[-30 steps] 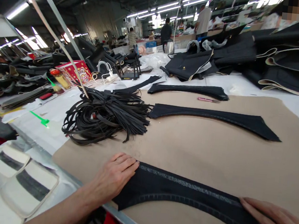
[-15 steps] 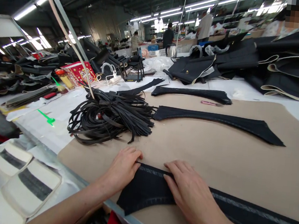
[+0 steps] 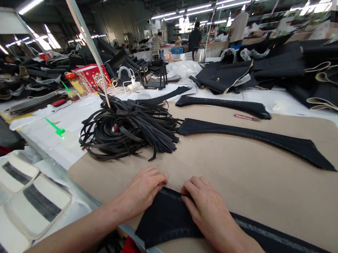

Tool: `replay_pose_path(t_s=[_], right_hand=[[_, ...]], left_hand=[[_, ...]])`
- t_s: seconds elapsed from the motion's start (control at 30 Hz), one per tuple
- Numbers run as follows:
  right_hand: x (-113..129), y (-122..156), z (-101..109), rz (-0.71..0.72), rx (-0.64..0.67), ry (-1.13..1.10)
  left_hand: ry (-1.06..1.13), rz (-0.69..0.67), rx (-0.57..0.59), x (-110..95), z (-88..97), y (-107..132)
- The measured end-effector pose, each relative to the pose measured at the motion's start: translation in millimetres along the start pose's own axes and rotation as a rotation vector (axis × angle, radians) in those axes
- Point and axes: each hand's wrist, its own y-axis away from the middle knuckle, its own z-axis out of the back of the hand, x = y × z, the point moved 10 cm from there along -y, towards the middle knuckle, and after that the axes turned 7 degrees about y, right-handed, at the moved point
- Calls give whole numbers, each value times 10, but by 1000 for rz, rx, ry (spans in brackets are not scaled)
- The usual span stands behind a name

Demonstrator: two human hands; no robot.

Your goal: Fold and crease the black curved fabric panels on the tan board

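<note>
A long curved black fabric piece (image 3: 171, 221) lies along the near edge of a brown paper sheet (image 3: 242, 178). My left hand (image 3: 142, 190) rests on its left end with the fingers curled at the top corner. My right hand (image 3: 205, 209) lies flat on the fabric just beside it, fingers stretched toward the upper edge. The two hands almost touch. A stitched seam line runs along the fabric's upper edge to the right.
A tangled bundle of black strips (image 3: 129, 130) sits behind my hands. Two more curved black pieces (image 3: 255, 137) (image 3: 222, 104) and a pink pen (image 3: 244, 117) lie farther back. Padded white-and-black parts (image 3: 28, 200) are at lower left. Dark garments (image 3: 283, 70) are stacked at the back; people stand in the distance.
My right hand slid left along the fabric from its far right part to sit beside my left hand. My left hand stayed at the left end, its fingers curling more.
</note>
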Motion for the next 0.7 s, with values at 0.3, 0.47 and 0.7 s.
replay_pose_path(t_s=[0.3,0.47,0.7], right_hand=[[138,100,-8,218,-50,19],[219,212,-62,317,-70,134],[245,308,-93,360,-106,202]], left_hand=[[-279,-249,0,-218,-55,178],[-422,-478,-103,-426,-103,334],[-343,-403,-68,-225,-41,466]])
